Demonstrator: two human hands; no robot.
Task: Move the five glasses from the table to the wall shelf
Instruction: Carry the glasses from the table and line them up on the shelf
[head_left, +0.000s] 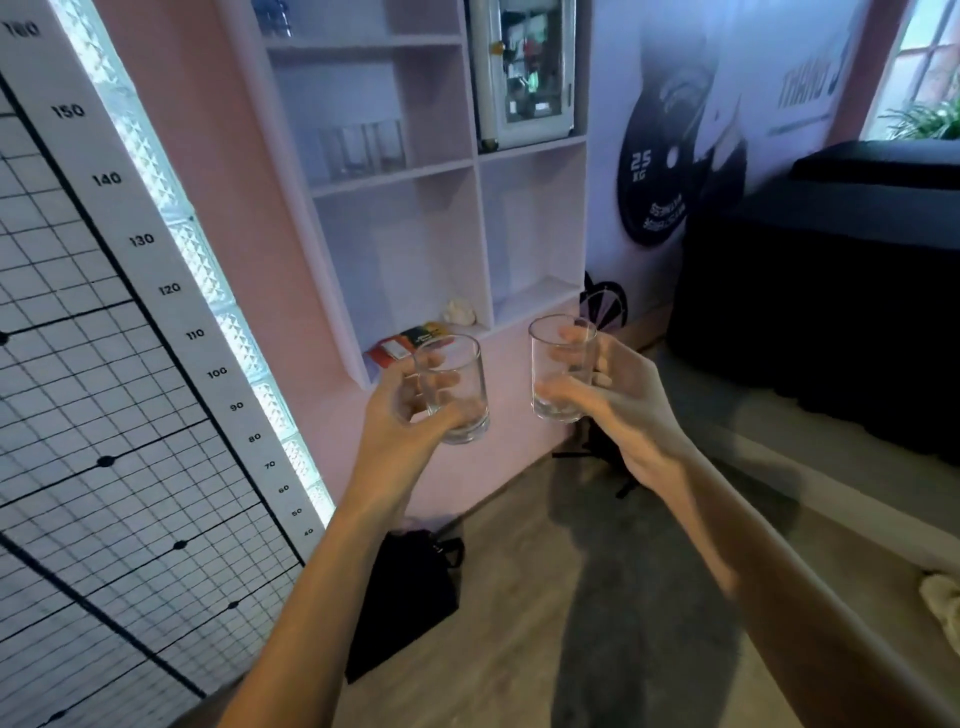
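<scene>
Wall: pink, carried a white shelf.
Left hand: fingers curled round left glass, below shelf.
Right hand: fingers curled round right glass, below shelf.

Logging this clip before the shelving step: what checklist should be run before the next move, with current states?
1. Left-hand grip curled round the left glass: ok.
2. Right-hand grip curled round the right glass: ok.
3. The two held glasses apart, not touching: ok.
4. Wall shelf ahead of both hands, nothing in between: ok.
5. Free room beside the shelved glasses: cannot tell, that compartment is blurred.
</scene>
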